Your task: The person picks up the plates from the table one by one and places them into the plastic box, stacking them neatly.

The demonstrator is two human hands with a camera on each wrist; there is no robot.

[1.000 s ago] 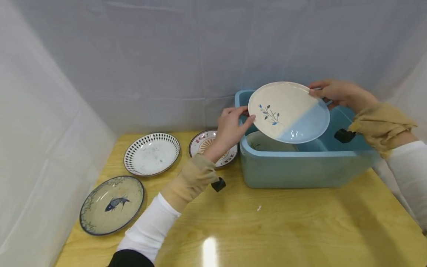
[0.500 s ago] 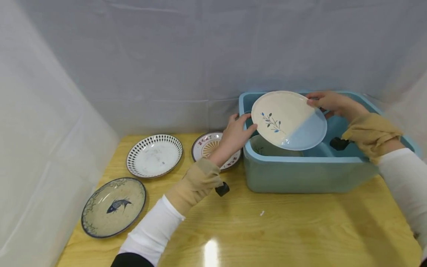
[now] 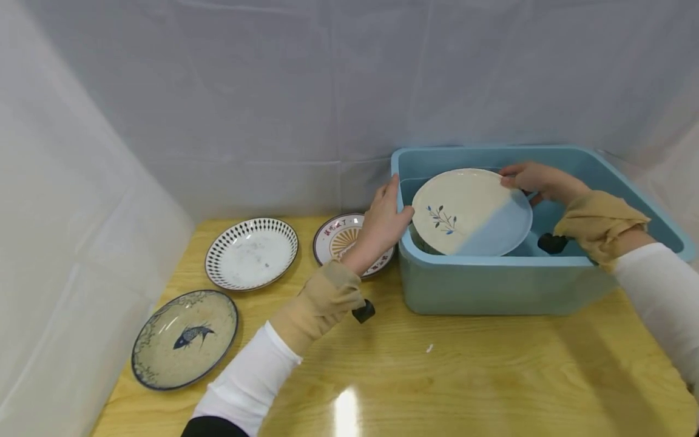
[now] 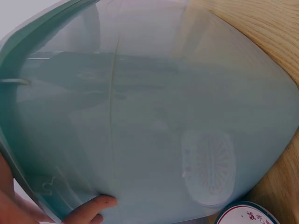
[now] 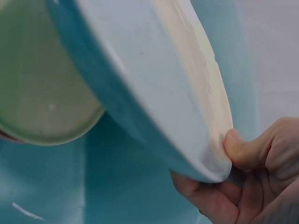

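Both hands, the left hand [image 3: 386, 217] and right hand [image 3: 534, 179], pinch the tilted cream-and-blue plate [image 3: 472, 211] by opposite rims inside the blue tub [image 3: 491, 282], where a slip could chip it on the plate beneath.

Glossy glazed plate [image 3: 472, 211]; smooth plastic tub [image 3: 491, 282]; glossy wood table [image 3: 464, 376].
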